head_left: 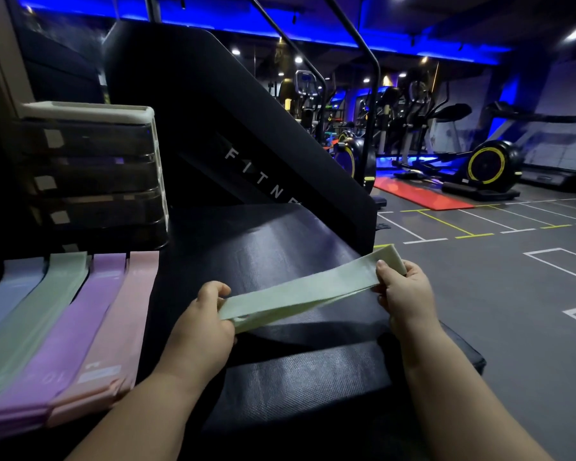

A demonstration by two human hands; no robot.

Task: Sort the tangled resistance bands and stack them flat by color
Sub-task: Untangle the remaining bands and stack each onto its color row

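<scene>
Head view has the left hand (pixel 203 314) and right hand (pixel 403 291) pinching opposite ends of the pale green band (pixel 313 291), likely light, limp and stretchy, right of the green stack (pixel 44 311).

Legible markings: one partial word, one number.
White spaced capitals "F I T N E" run slantwise down the black machine panel (pixel 263 181), the word cut off at the panel's lower edge. Pale digits reading "10", seen upside down, are on the near end of the purple band (pixel 80 327). The white patch on the pink band (pixel 120 327) and the pale tags on the drawer unit (pixel 90 168) are too blurred to read.
</scene>
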